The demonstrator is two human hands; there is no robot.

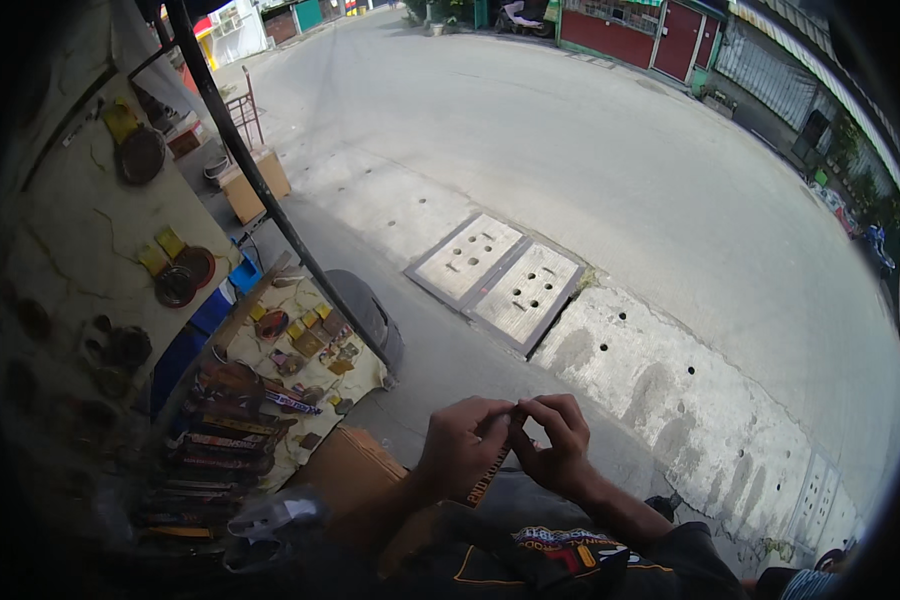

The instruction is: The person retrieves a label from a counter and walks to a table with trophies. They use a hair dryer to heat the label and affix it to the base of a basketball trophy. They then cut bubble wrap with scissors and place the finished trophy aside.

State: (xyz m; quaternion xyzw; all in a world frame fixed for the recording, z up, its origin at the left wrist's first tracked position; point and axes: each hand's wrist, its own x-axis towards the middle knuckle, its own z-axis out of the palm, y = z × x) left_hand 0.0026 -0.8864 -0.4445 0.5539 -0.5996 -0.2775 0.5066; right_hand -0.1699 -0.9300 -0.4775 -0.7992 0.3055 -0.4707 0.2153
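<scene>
Both hands are raised in front of my dark shirt and meet at the fingertips. My left hand [462, 442] is closed, its thumb and fingers pinched on the upper end of a narrow dark strip with orange lettering [486, 480]. My right hand [558, 440] pinches the same end, with a gap showing between its thumb and forefinger. The strip hangs down toward my lap, partly behind my left hand. Its exact kind I cannot make out.
At my left is a display table [370, 375] with small yellow packets and patches. Dark lettered strips [220, 440] lie nearer, beside a cardboard box [355, 465]. A black pole [260, 185] slants upward. Drain covers [500, 275] line the road [530, 130].
</scene>
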